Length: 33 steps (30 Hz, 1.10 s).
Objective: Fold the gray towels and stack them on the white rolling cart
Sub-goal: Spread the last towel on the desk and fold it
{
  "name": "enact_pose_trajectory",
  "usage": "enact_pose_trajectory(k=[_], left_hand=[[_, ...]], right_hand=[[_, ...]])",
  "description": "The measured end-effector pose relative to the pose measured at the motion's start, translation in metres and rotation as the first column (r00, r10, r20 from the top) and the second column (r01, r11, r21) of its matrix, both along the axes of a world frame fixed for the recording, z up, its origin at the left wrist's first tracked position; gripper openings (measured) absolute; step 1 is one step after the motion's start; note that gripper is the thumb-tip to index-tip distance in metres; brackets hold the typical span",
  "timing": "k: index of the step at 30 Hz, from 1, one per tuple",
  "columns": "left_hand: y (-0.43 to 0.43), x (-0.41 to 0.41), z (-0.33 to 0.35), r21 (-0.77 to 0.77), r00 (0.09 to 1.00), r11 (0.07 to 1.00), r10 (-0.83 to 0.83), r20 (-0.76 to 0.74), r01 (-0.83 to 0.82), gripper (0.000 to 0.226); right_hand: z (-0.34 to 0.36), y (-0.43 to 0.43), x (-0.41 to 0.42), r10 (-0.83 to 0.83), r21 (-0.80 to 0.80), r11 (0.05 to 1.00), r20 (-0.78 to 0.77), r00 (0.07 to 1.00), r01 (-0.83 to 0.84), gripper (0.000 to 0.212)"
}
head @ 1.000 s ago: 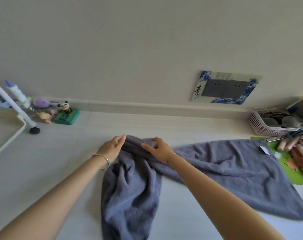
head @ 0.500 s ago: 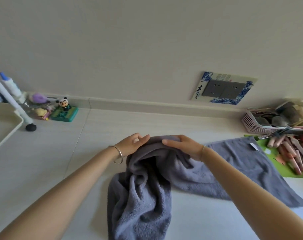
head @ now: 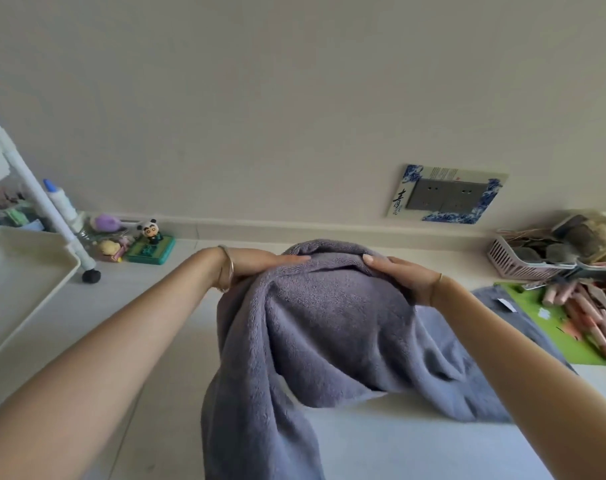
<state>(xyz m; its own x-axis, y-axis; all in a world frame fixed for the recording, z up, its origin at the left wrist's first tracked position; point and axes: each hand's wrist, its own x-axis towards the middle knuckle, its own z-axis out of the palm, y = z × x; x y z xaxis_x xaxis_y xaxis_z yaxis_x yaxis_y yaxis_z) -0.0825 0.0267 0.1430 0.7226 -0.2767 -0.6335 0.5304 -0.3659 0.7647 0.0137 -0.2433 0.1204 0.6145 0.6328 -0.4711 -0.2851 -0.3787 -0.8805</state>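
The gray towel, a thick terry cloth with a soft looped surface, hung in deep rounded folds above the pale floor, and its lower ends lay on the floor. The left hand and the right hand gripped its rolled upper edge from both sides. On each hand the fingers lay close together over the cloth, and the thumbs were hidden under it. A thin metal bracelet circled the left wrist. The white rolling cart, of smooth plastic with a rounded tray rim, stood at the left, well apart from the towel. A pink slotted basket stood at the right.
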Motion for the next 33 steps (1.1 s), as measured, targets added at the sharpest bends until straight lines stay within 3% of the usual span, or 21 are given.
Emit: enact_pose_trajectory(k=[3, 5, 9, 14, 22, 29, 33], left_hand=[[0.006, 0.013, -0.028, 0.341, 0.964, 0.914, 0.148, 0.219, -0.218, 0.053], [0.008, 0.018, -0.055, 0.486, 0.904, 0.794, 0.178, 0.39, -0.366, 0.037], [-0.009, 0.019, -0.092, 0.614, 0.895, 0.691, 0.109, 0.433, -0.381, 0.064], [-0.07, 0.035, -0.104, 0.594, 0.882, 0.769, -0.087, 0.464, -0.236, 0.06], [-0.179, 0.074, -0.121, 0.563, 0.83, 0.817, -0.223, 0.511, -0.127, 0.051], [-0.255, 0.106, -0.141, 0.6, 0.872, 0.798, -0.254, 0.419, -0.056, 0.053], [-0.286, 0.127, -0.156, 0.679, 0.881, 0.733, -0.293, 0.371, -0.043, 0.057]], right_hand=[[-0.027, 0.012, 0.003, -0.177, -0.077, 0.975, 0.289, 0.941, 0.207, 0.044], [-0.048, 0.014, 0.004, -0.235, -0.092, 0.955, 0.347, 0.908, 0.282, 0.034], [-0.073, 0.005, 0.0, -0.212, -0.169, 0.939, 0.402, 0.891, 0.3, 0.035], [-0.084, -0.031, -0.005, -0.238, -0.215, 0.915, 0.4, 0.885, 0.343, 0.032], [-0.103, -0.115, 0.003, -0.25, -0.308, 0.866, 0.418, 0.874, 0.395, 0.042], [-0.116, -0.241, 0.026, -0.39, -0.396, 0.68, 0.517, 0.762, 0.617, 0.064], [-0.135, -0.31, 0.037, -0.451, -0.474, 0.567, 0.506, 0.735, 0.674, 0.072]])
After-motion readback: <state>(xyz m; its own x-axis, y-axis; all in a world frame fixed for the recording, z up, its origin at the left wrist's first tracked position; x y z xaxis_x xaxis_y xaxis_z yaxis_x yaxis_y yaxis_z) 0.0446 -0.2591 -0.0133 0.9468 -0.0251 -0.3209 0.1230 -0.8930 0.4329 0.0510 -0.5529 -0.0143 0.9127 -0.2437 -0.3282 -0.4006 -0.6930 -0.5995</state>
